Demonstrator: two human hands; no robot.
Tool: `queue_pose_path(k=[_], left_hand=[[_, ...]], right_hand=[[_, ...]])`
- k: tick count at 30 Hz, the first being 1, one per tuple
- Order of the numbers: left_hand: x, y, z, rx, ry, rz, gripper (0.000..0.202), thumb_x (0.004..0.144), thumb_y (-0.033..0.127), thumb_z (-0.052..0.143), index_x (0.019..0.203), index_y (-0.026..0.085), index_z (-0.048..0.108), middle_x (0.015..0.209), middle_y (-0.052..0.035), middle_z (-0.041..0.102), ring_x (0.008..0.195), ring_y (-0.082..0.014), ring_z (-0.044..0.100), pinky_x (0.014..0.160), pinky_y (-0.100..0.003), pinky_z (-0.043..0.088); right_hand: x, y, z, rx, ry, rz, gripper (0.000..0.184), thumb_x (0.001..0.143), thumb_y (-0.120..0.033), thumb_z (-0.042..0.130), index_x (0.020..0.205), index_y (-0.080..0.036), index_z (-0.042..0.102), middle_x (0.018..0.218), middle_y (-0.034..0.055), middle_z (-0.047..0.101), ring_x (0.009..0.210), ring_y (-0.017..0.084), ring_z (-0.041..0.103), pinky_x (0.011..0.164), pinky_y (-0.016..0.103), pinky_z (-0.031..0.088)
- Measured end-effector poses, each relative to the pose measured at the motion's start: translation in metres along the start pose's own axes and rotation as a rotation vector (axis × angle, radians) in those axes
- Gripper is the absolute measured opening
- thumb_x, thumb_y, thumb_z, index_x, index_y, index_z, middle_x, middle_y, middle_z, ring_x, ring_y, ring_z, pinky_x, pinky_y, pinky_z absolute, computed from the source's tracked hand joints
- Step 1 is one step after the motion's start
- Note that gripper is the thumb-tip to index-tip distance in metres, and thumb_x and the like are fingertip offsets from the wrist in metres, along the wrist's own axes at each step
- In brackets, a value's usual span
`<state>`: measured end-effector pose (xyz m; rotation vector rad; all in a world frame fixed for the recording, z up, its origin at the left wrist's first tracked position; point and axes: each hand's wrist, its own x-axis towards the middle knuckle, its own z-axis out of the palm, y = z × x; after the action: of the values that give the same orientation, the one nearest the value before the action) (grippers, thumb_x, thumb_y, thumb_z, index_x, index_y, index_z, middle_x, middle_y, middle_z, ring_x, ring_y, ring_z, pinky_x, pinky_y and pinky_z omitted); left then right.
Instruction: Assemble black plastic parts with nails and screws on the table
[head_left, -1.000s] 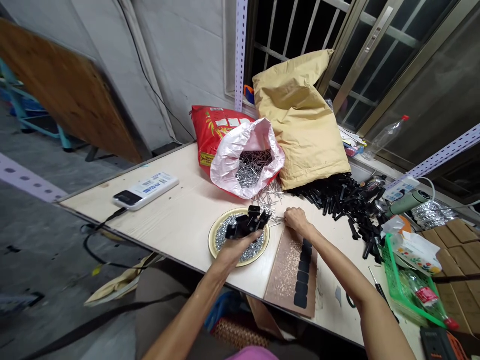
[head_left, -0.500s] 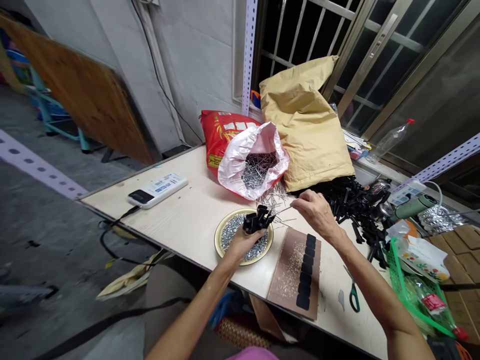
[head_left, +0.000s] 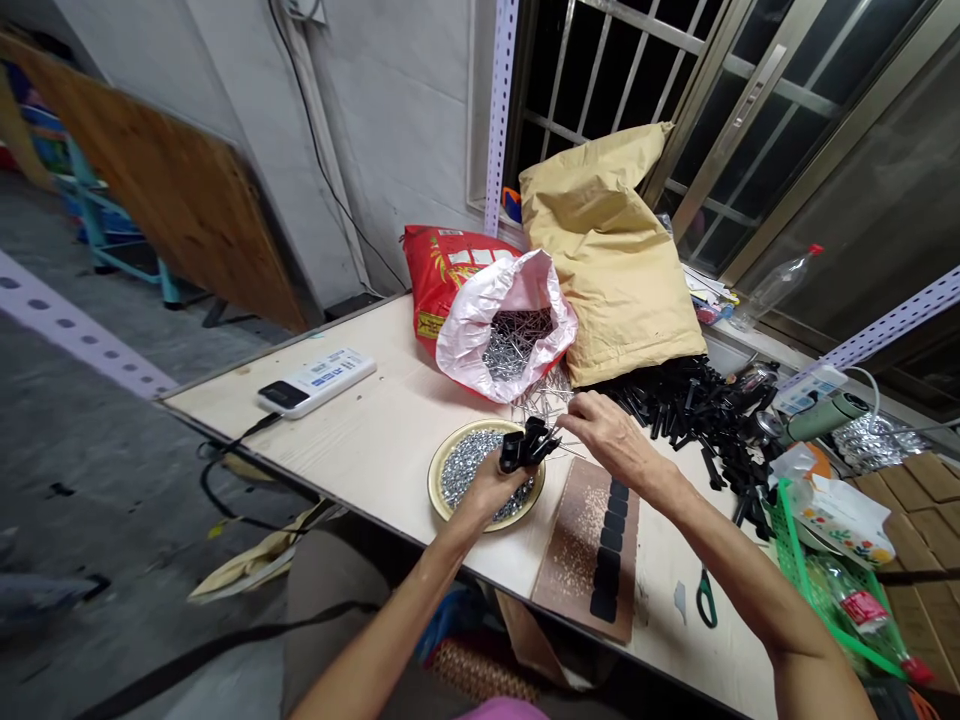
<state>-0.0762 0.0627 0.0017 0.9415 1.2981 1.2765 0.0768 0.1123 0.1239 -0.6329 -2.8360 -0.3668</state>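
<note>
My left hand [head_left: 491, 488] is closed round several black plastic pieces [head_left: 525, 446], above a yellow-rimmed plate [head_left: 438, 497] of small silvery metal parts [head_left: 466, 462]. My right hand [head_left: 604, 428] pinches a thin metal nail-like pin, which meets the right end of the black pieces. Whether the pin sits inside one of them I cannot tell. Behind both hands lie loose pins [head_left: 541, 395], spilling from an opened red bag [head_left: 442, 270] with a pale lining. A brown board [head_left: 559, 570] with a row of black square pads [head_left: 608, 560] lies below my right hand.
A black heap of plastic parts [head_left: 697, 400] lies at the right, by a tan paper sack [head_left: 615, 270]. Green-handled scissors [head_left: 706, 600] and a green basket [head_left: 806, 580] are at the right. A white device with a cable [head_left: 319, 382] is at the left.
My right hand has moved left and slightly down, bringing the pin to the black pieces. My left hand has shifted slightly right with them.
</note>
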Motion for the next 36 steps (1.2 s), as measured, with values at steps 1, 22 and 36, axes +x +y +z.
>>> queue_pose_path(k=[1, 22, 36], left_hand=[[0.000, 0.000, 0.000, -0.003, 0.005, -0.007, 0.020, 0.054, 0.031, 0.068, 0.068, 0.017, 0.064, 0.067, -0.0015, 0.067, 0.069, -0.0213, 0.062, 0.067, -0.032, 0.048], [-0.002, 0.009, -0.012, -0.245, 0.195, -0.131, 0.036, 0.043, 0.031, 0.074, 0.075, 0.017, 0.065, 0.076, -0.0047, 0.071, 0.079, -0.0227, 0.063, 0.075, -0.033, 0.046], [-0.015, 0.019, 0.009, 0.280, 0.058, 0.217, 0.013, 0.060, 0.024, 0.061, 0.072, 0.021, 0.062, 0.069, -0.0027, 0.069, 0.067, -0.0228, 0.064, 0.061, -0.029, 0.045]], right_hand=[[0.000, 0.001, 0.001, 0.044, -0.004, 0.005, 0.022, 0.094, -0.015, 0.042, 0.088, -0.017, 0.063, 0.082, 0.0035, 0.053, 0.073, 0.014, 0.045, 0.065, 0.025, 0.038], [-0.016, 0.027, 0.089, 0.014, -0.517, 0.429, 0.026, 0.081, 0.002, 0.044, 0.094, -0.011, 0.062, 0.096, 0.0137, 0.065, 0.088, 0.020, 0.060, 0.081, 0.032, 0.045], [0.008, -0.033, 0.017, 0.881, 0.505, 0.464, 0.030, 0.084, -0.025, 0.056, 0.113, -0.023, 0.048, 0.076, -0.0033, 0.061, 0.067, 0.010, 0.059, 0.067, 0.024, 0.050]])
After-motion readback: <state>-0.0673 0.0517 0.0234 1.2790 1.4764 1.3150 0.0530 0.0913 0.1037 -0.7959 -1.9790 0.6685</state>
